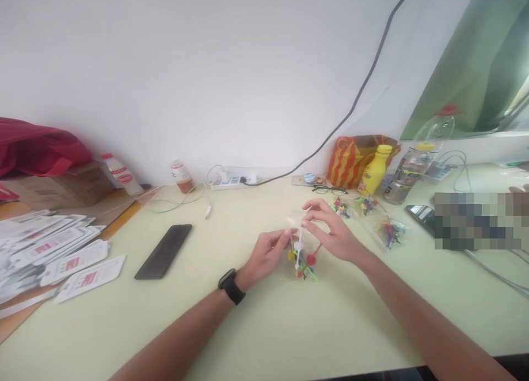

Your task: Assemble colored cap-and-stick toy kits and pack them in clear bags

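A small clear plastic bag (303, 265) of colourful plastic pieces, red, yellow, white and green, is held just over the table in front of me. My left hand (270, 251), with a black watch on the wrist, pinches the bag's upper left edge between thumb and fingers. My right hand (330, 229) reaches in from the other side, thumb and fingertips closed at the bag's top edge near a white piece (298, 249). A round red piece (311, 260) shows below the right fingers. The bag's film is hard to make out near the fingertips.
Similar bags of pieces (389, 232) lie to the right, near glasses (329, 190), a yellow bottle (376, 169) and a striped bag (345, 163). A black phone (164, 251) and stacked white tags (78, 260) are left. A power strip (233, 183) lies along the wall.
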Demonstrator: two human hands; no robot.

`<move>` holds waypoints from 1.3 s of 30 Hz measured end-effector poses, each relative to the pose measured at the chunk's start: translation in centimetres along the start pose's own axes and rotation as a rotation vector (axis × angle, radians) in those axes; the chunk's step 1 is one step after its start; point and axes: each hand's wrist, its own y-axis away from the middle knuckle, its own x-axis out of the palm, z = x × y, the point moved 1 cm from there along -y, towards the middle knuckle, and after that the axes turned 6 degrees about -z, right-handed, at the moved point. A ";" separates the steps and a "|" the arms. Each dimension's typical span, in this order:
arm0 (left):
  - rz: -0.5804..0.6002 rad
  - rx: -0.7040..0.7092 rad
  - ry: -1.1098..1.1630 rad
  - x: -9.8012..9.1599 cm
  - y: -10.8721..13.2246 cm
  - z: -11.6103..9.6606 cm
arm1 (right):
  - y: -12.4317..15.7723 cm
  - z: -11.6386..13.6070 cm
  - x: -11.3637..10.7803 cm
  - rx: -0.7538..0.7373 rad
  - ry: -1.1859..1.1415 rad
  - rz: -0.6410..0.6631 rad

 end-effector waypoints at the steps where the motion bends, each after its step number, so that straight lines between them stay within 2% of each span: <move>1: -0.016 -0.003 0.000 0.0 0.0 0.0 | -0.1 -0.1 -0.2 0.005 0.003 0.002; 9: -0.037 0.036 -0.032 0.3 0.3 -0.2 | 0.1 0.6 -0.5 -0.044 -0.012 0.102; 17: -0.069 0.052 -0.025 0.3 0.3 0.1 | -0.4 -0.2 -1.2 0.075 -0.096 0.092; 23: -0.087 0.044 -0.048 0.2 0.3 0.5 | -0.3 0.5 -1.6 0.041 0.016 0.176; 27: -0.072 0.072 -0.056 0.2 0.3 0.4 | -0.3 0.9 -1.8 0.063 -0.041 0.199; 30: -0.077 0.070 -0.058 0.2 0.3 0.3 | -0.4 0.6 -1.9 0.125 -0.162 0.149; 32: -0.079 0.059 -0.063 0.2 0.3 0.2 | -0.5 0.2 -2.0 0.177 -0.224 0.071; 36: -0.079 0.025 -0.050 0.1 0.2 0.2 | -0.7 -0.3 -2.7 0.224 -0.258 -0.102; 39: -0.074 0.004 -0.044 0.1 0.2 0.5 | -0.7 -0.3 -3.3 0.252 -0.270 -0.139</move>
